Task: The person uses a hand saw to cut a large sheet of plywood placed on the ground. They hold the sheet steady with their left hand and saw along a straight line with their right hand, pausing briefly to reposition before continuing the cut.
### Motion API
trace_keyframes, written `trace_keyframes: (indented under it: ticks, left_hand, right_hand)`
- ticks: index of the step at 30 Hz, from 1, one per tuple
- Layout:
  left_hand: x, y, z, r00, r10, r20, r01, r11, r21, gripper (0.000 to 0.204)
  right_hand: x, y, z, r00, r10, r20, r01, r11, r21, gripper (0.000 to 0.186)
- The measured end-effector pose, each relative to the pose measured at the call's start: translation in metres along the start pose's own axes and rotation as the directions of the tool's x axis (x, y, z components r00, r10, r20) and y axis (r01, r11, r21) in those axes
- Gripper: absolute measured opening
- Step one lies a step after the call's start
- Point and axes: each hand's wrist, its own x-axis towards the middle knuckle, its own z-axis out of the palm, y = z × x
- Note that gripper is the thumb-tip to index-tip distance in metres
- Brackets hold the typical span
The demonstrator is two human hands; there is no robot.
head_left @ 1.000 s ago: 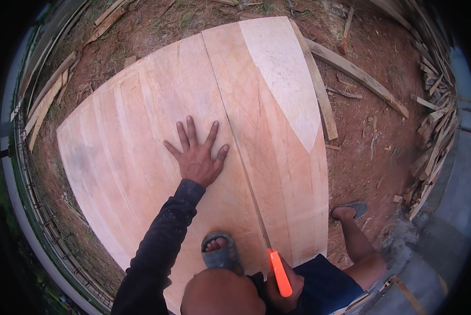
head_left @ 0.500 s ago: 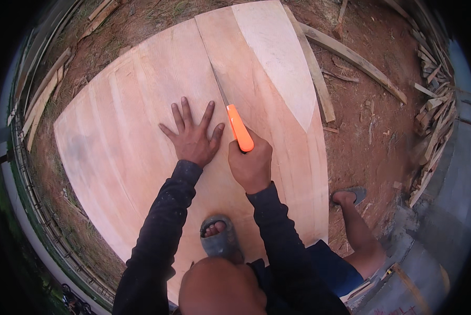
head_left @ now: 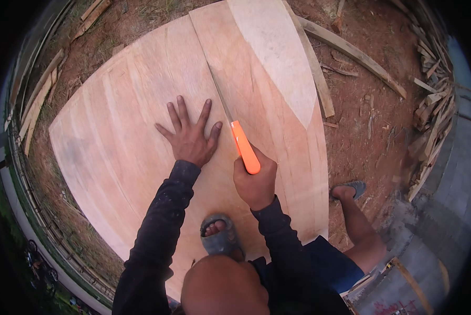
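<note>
Across the middle of the view: big plywood sheet (head_left: 125, 152), saw (head_left: 246, 150) on it, right of centre. Right hand (head_left: 256, 181): grip closed around the saw's orange handle. Blade (head_left: 226, 107) points away from the person, lined up with a thin dark cut line (head_left: 196, 34) that runs to the sheet's far edge. Left hand (head_left: 191, 137): grip open, palm down on the sheet, fingers spread, just left of the blade, not touching it. One sandalled foot (head_left: 219, 237) on the sheet, nearer the person; other foot (head_left: 348, 190) on the dirt, right side. Scrap wood pile (head_left: 432, 126) far right.
</note>
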Motion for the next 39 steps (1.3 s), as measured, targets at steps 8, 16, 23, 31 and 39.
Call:
trace_keyframes:
  ticks: [8, 16, 23, 31, 39]
  left_hand:
    - [0.005, -0.007, 0.0, 1.0, -0.007, -0.01, 0.008, 0.997, 0.076, 0.061]
    - [-0.003, -0.005, 0.003, 0.999, -0.024, 0.035, 0.021, 0.997, 0.071, 0.061]
    - [0.005, 0.005, 0.002, 1.0, 0.015, 0.002, -0.015, 0.998, 0.057, 0.061]
    - [-0.003, -0.007, 0.009, 1.0, -0.01, -0.012, 0.011, 0.995, 0.099, 0.061]
    - [-0.006, -0.005, 0.006, 1.0, -0.016, 0.005, 0.016, 0.995, 0.1, 0.06]
  right_hand:
    - [-0.017, 0.007, -0.007, 0.999, -0.044, 0.024, 0.044, 0.999, -0.006, 0.051]
    - [-0.172, -0.016, -0.088, 0.999, -0.034, 0.029, 0.04, 0.964, -0.264, 0.045]
    - [0.058, -0.018, 0.014, 0.998, -0.044, 0.038, 0.047, 0.995, -0.083, 0.033]
    - [-0.087, 0.019, -0.039, 0.999, -0.046, 0.013, 0.046, 0.999, -0.021, 0.054]
    - [-0.145, 0.006, -0.076, 0.998, -0.045, 0.043, 0.052, 0.983, -0.178, 0.051]
